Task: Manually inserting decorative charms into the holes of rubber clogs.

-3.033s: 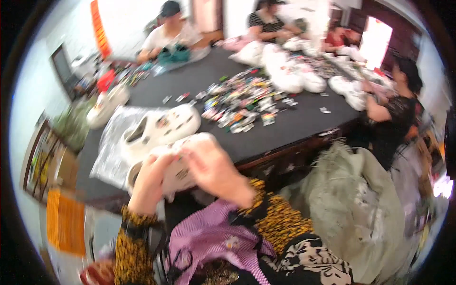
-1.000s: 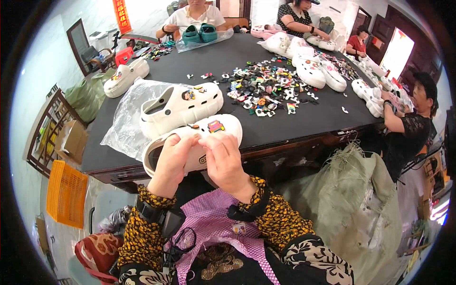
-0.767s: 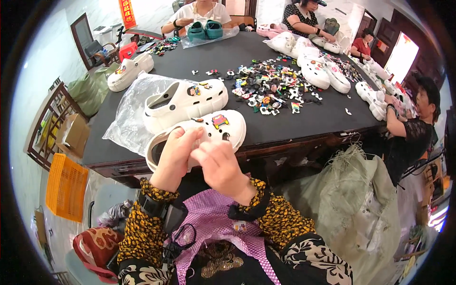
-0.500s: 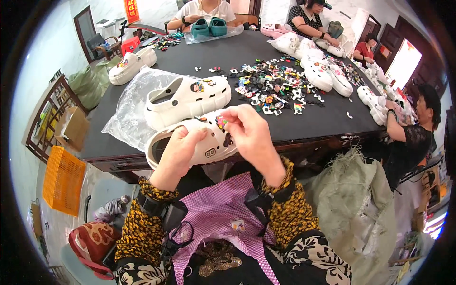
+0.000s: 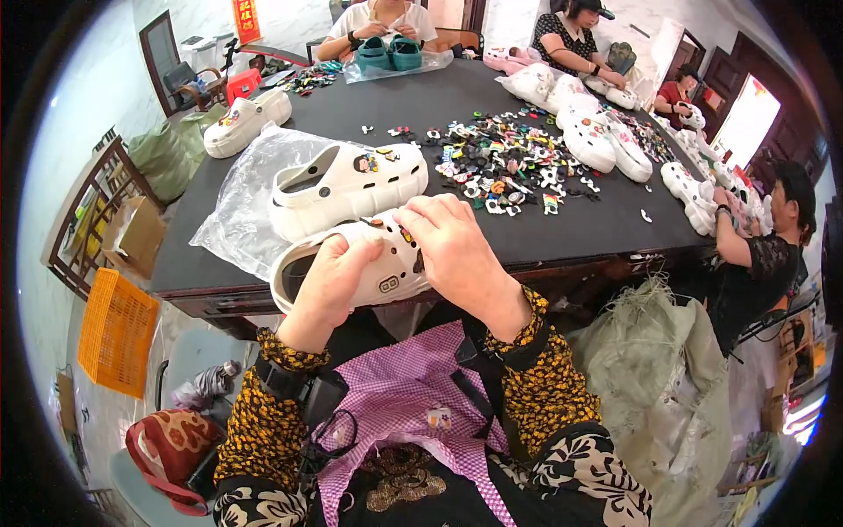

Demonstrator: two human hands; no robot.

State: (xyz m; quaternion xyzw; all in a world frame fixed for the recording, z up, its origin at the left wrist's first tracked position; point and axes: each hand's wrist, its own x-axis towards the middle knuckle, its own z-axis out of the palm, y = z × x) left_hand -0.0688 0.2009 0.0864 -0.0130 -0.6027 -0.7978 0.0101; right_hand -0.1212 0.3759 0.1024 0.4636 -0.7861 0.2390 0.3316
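A white clog [image 5: 393,256] with vent holes lies at the near table edge, its opening to the left. My left hand [image 5: 327,279] is closed on its side, thumb on top of the upper. Over the toe part, my right hand [image 5: 467,262] has its fingers bunched and pressed against the upper, on a small colourful shoe charm [image 5: 407,235] that they mostly cover. A dark square charm [image 5: 388,284] sits in the clog's near side. Just behind lies another white clog [image 5: 369,195], with a cartoon-figure charm [image 5: 365,162] on top.
Loose charms [image 5: 514,162] lie in a wide pile right of the clogs. A clear plastic bag [image 5: 237,211] is spread under the back clog. Another white clog [image 5: 250,123] stands far left; several more line the right. Co-workers sit around the black table [image 5: 351,114].
My right hand has gone from pinching the colourful charm above the clog to pressing down on the upper with bunched fingers. My left hand keeps its hold.
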